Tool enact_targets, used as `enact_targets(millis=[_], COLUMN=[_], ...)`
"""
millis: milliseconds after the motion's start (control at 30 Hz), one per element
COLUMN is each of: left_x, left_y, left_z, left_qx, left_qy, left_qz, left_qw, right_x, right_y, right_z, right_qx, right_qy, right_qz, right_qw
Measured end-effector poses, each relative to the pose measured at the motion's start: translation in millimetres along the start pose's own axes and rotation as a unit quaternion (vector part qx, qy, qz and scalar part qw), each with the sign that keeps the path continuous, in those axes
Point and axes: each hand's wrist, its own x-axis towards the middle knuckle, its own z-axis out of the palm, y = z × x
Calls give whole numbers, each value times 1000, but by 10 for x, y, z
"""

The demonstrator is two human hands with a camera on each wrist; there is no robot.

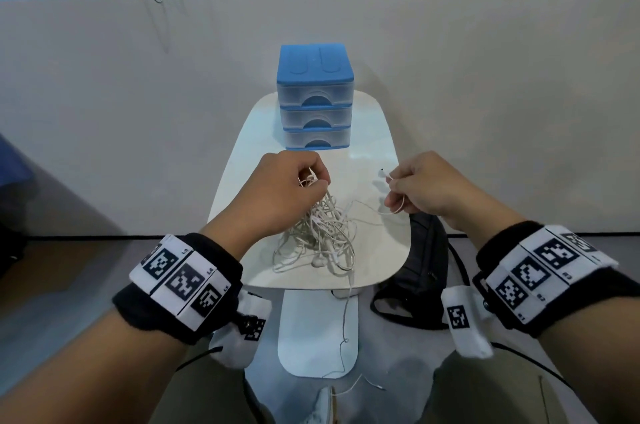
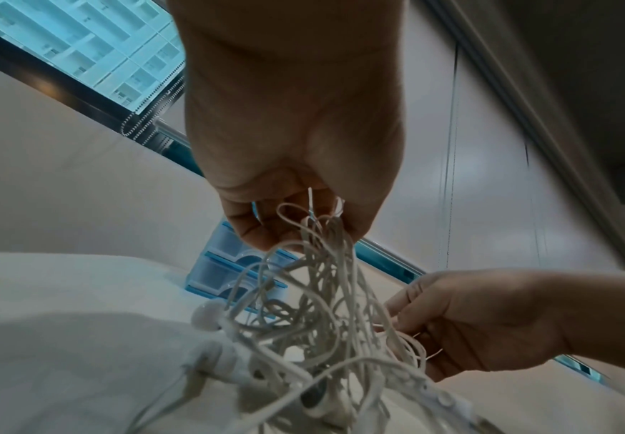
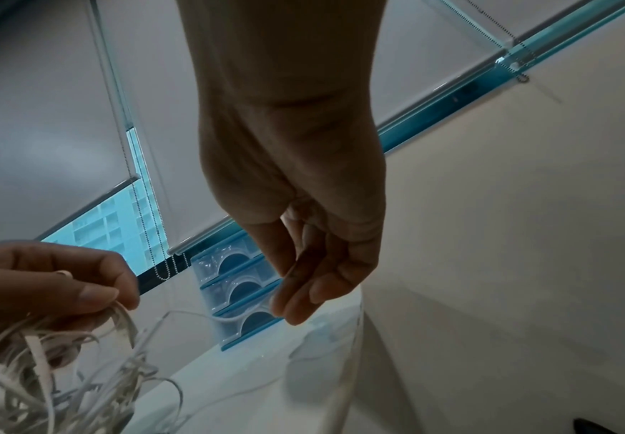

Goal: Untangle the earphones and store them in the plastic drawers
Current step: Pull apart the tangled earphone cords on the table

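A person is standing over a small white table (image 1: 377, 260). On the table, a big messy bunch of white earphones (image 1: 320, 233) is lying near the front edge. The left hand (image 1: 277, 191) is pinching the top of the bunch with its fingers and thumb curled around many wires, so the wires are hanging down from the hand to the table. In the left wrist view, the fingers (image 2: 266, 232) are closing around the wire loops, and an earbud (image 2: 207, 315) is sticking out of the bunch lower down.

The right hand (image 1: 426, 188) is sitting to the right of the bunch, a little apart from it. Its fingers are curling in and pinching one thin white wire (image 1: 372, 208) that is running back to the bunch. Another thin wire (image 1: 344, 326) is hanging over the front edge of the table and going down toward the floor.

The plastic drawers (image 1: 315, 101) are standing at the back of the table, behind both hands. The box is blue with three see-through drawers, one on top of another, and all three are looking closed.

A black bag (image 1: 422, 271) is lying on the floor just beside the table on the right
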Motion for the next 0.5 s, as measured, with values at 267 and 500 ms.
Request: enact_targets(millis=[267, 500], left_x=[-15, -29], left_y=[-12, -39], left_z=[-11, 16], left_qx=[-3, -6], left_qy=[3, -1], left_qz=[14, 17], left_qw=[1000, 1000], right_x=[50, -17], right_y=[-28, -98], right_z=[53, 69], right_qx=[7, -60], right_qy=[-11, 19], right_qz=[-18, -101], right_qw=[1000, 993])
